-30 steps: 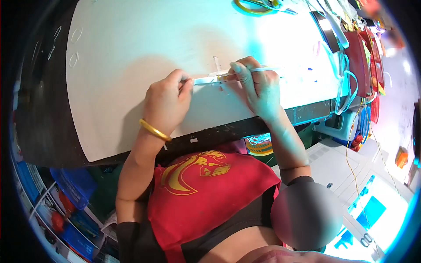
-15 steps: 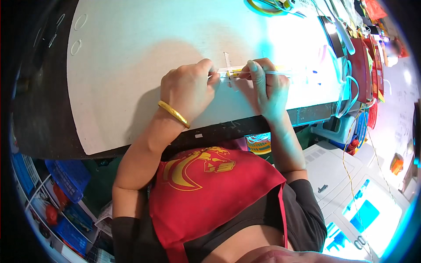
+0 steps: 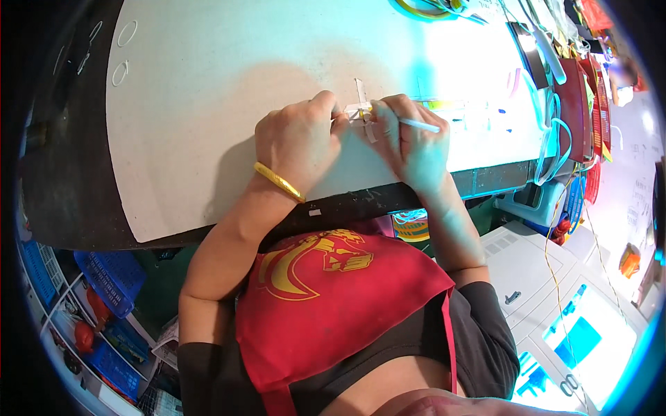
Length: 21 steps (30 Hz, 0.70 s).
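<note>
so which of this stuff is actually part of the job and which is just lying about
In use:
right hand, gripping a slim white stick
left hand, close to the small white strips
white board underneath

Apparently just lying about:
two thin white loops, far left
blue basket, lower left
red stack, right
</note>
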Tool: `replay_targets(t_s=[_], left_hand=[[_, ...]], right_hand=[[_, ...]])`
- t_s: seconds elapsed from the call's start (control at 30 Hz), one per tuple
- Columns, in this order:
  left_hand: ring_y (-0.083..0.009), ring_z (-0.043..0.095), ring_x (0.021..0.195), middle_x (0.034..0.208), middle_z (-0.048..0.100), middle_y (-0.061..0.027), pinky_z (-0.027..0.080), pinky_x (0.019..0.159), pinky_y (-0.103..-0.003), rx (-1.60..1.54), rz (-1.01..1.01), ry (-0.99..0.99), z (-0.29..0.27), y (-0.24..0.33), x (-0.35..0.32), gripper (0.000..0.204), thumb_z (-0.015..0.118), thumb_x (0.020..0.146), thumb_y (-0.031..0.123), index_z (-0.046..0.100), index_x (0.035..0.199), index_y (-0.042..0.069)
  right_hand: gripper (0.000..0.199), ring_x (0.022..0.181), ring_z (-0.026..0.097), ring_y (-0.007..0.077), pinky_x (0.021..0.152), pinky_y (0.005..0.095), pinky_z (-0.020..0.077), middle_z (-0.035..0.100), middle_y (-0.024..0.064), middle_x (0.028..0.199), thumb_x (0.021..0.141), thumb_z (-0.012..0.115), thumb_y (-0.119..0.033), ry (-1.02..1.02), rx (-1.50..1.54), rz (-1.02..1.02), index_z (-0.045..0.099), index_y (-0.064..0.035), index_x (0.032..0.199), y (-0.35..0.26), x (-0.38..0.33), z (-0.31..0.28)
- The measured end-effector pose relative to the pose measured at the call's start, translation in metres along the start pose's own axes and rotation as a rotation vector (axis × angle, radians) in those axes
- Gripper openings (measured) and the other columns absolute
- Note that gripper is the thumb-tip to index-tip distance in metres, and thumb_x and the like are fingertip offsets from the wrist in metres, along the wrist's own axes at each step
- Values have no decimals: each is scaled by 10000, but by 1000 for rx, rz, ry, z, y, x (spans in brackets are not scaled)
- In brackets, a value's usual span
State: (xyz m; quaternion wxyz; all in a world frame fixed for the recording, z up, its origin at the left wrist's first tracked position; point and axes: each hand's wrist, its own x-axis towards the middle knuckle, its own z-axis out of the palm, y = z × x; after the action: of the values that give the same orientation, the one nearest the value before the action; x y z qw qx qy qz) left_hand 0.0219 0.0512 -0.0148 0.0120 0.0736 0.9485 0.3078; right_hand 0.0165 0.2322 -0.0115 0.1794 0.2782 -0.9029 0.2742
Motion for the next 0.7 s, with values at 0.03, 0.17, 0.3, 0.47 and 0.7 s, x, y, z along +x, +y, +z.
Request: replay_targets(t_s=[0.03, 0.17, 0.3, 0.47, 0.7], left_hand=[[-315, 669, 636, 668, 667, -108, 512, 576, -425, -9, 23, 25, 0, 0, 0, 131, 691, 830, 214, 627, 790, 106], [-313, 667, 629, 666, 666, -108, 513, 574, -427, -28, 40, 31, 1, -1, -1, 127, 680, 836, 212, 626, 792, 106], [-315, 658, 617, 662, 660, -106, 514, 577, -429, 4, 23, 18, 1, 4, -1, 120, 666, 844, 203, 620, 799, 102], [-289, 675, 647, 722, 687, -105, 503, 580, -394, 12, 17, 34, 0, 3, -6, 88, 669, 879, 204, 644, 872, 119], [-289, 704, 748, 771, 700, -100, 522, 634, -387, 11, -30, -20, -1, 6, -2, 84, 679, 867, 201, 644, 884, 127]], right_hand=[[137, 627, 648, 233, 544, 346, 505, 643, 55, 773, 856, 697, -129, 1, 0, 0, 622, -84, 962, -1, -1, 0], [155, 627, 648, 249, 549, 345, 509, 632, 79, 739, 850, 705, -126, -79, 24, 28, 624, -61, 965, 7, -6, -7], [304, 695, 679, 183, 631, 317, 538, 664, 96, 744, 1019, 518, -258, 62, 610, 402, 627, 16, 948, 39, -10, -34], [396, 742, 689, 166, 678, 309, 545, 672, 99, 762, 1051, 464, -284, 115, 534, 519, 638, 35, 894, 57, -6, -62], [180, 545, 654, 232, 490, 344, 491, 641, 44, 604, 982, 587, -228, 16, 244, 159, 587, -60, 916, 10, -2, -8]])
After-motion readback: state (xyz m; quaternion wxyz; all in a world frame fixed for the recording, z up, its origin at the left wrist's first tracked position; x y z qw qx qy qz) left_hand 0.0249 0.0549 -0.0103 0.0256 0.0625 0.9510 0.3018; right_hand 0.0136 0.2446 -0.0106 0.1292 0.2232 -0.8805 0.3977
